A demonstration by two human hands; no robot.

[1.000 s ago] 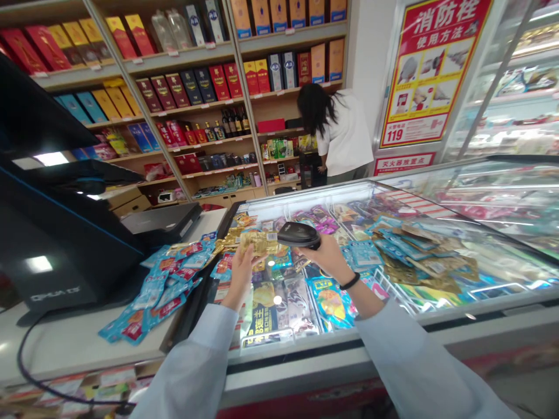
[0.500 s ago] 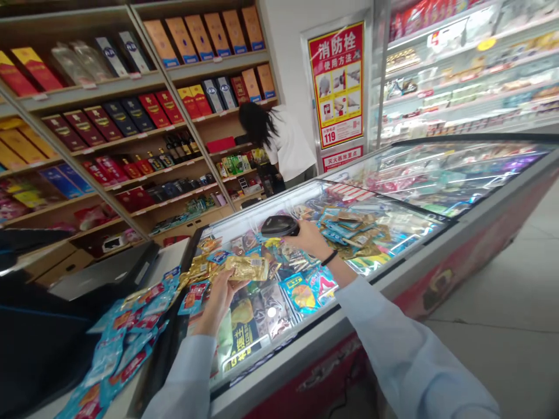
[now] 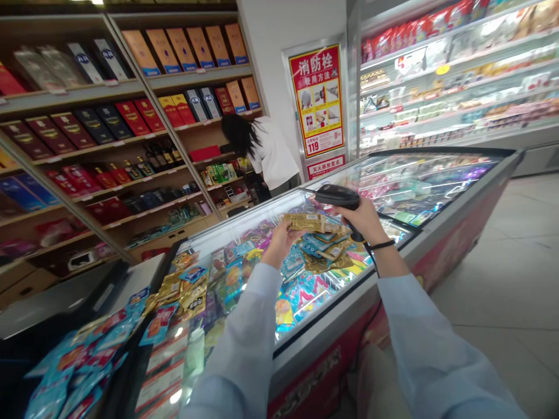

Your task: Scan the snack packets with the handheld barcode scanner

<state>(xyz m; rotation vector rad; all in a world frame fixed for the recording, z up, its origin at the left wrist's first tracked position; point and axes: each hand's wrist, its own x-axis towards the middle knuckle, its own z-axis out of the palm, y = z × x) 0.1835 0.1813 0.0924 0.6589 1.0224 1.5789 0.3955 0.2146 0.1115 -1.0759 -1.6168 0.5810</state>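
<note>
My left hand [image 3: 283, 240] grips a gold foil snack packet [image 3: 304, 222] above the freezer's glass top. In my right hand [image 3: 364, 220] is a black barcode scanner [image 3: 338, 196], its cable hanging down past the freezer's front edge. The scanner's head points left, above and slightly right of the packet. Just beyond and below both hands, blue and gold ice-cream-style packets [image 3: 325, 247] lie heaped on the glass. Another pile of gold packets [image 3: 192, 295] rests at the glass's left end.
Blue and red packets [image 3: 82, 355] cover the counter at left. The chest freezer [image 3: 323, 323] runs to the right. Behind it a person in a white top [image 3: 277, 154] bends toward shelves of boxes [image 3: 179, 49]. A lit display fridge [image 3: 458, 87] stands at back right.
Both hands have moved right, carrying the gold packet and the scanner from over the left part of the freezer to the heap of packets. The camera view has shifted too.
</note>
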